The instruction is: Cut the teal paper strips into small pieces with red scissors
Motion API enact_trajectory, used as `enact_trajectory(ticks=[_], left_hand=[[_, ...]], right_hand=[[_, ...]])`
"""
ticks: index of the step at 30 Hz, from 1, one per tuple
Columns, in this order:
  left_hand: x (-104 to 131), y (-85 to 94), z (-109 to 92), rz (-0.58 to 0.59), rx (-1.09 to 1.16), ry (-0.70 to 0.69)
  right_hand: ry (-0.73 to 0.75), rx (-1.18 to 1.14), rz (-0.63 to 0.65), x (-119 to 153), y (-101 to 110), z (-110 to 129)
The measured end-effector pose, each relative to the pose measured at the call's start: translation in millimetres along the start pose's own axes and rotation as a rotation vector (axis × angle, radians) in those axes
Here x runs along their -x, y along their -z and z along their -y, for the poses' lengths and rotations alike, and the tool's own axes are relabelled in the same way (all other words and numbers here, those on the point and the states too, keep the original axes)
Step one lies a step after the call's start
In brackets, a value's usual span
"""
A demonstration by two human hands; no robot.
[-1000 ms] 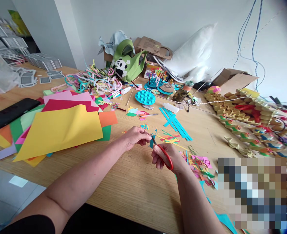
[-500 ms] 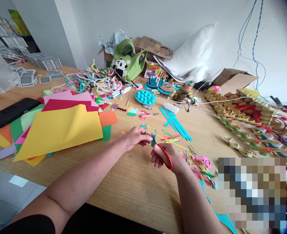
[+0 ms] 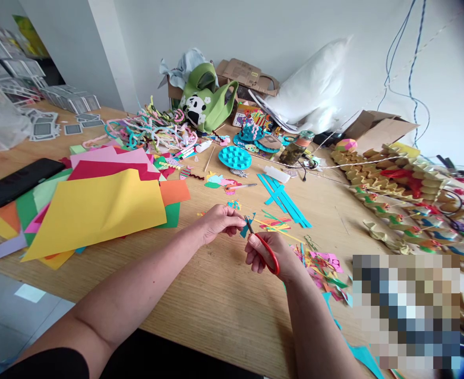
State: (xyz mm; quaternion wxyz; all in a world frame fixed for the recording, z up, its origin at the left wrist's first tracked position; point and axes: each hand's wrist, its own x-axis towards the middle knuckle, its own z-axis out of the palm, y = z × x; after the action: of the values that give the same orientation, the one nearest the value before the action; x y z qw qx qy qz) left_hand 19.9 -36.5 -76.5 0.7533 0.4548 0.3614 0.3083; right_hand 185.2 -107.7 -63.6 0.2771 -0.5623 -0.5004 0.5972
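Note:
Between the fingertips of my left hand (image 3: 224,221) is a small piece of blue paper (image 3: 244,231), pinched close to the scissor tips. My right hand (image 3: 269,255) grips a pair of scissors (image 3: 270,257) with red handles and dark blades. The blades point up and left and meet the blue paper. Just beyond my fingers lie tiny blue and yellow paper bits (image 3: 234,205). Thin coloured paper strips (image 3: 273,225) rest right of the blades, with longer blue paper strips (image 3: 285,202) behind them.
Coloured paper sheets (image 3: 101,210) and a black phone (image 3: 19,181) lie at left. Pipe cleaners (image 3: 149,129), a green panda bag (image 3: 208,105) and a blue round tray (image 3: 234,158) stand further back. Egg cartons (image 3: 397,179) line the right; paper scraps (image 3: 322,268) lie near my right wrist.
The blue paper has turned slightly in my left fingers and now tilts differently against the blades. Both hands stay in nearly the same place.

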Motion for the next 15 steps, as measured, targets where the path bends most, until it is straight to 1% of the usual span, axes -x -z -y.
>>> enact_trajectory(ticks=[7, 15], left_hand=[[0.3, 1.1, -0.4, 0.010, -0.010, 0.001], [2.2, 0.5, -4.1, -0.009, 0.015, 0.025]], right_hand=[[-0.009, 0.013, 0.013, 0.6, -0.5, 2.2], [-0.009, 0.020, 0.005, 0.8, -0.7, 2.9]])
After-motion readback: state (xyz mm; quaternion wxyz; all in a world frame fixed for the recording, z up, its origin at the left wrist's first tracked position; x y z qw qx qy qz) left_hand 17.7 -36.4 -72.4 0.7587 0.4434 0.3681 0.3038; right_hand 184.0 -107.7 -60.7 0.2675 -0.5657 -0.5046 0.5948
